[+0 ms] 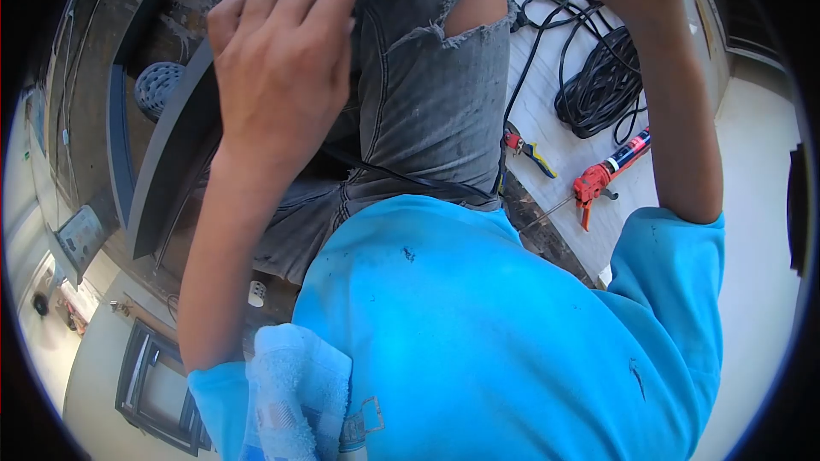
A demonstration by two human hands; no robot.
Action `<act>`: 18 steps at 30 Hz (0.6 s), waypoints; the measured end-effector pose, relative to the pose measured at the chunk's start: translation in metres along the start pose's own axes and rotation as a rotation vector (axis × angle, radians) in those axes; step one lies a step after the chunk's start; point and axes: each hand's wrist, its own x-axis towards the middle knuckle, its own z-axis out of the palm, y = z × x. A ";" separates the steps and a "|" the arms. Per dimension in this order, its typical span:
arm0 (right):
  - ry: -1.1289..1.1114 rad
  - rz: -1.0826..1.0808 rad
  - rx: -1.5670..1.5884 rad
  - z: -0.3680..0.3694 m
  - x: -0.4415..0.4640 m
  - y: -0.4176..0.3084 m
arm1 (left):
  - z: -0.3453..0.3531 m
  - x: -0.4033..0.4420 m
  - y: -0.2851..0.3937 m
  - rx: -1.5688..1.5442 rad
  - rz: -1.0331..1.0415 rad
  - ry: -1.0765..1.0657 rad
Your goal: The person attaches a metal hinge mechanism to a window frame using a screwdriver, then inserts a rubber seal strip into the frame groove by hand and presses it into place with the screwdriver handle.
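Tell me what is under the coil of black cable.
A pale, streaked surface shows around the coil of black cable; whatever lies directly beneath the bundled loops is covered and cannot be seen.

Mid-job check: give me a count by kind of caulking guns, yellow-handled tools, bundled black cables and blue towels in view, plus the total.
Caulking gun: 1
Yellow-handled tool: 1
Cable bundle: 1
Blue towel: 1
Total: 4
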 end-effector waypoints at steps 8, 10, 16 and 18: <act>0.196 0.158 -0.031 -0.016 -0.068 0.020 | 0.030 0.032 0.021 0.025 -0.067 0.028; 0.280 0.217 0.034 -0.016 -0.079 0.014 | 0.026 0.034 0.025 0.029 -0.100 0.021; 0.376 0.276 0.066 -0.021 -0.094 0.019 | 0.024 0.034 0.024 0.040 -0.131 0.001; 0.369 0.256 0.073 -0.021 -0.093 0.021 | 0.023 0.035 0.025 0.030 -0.143 0.005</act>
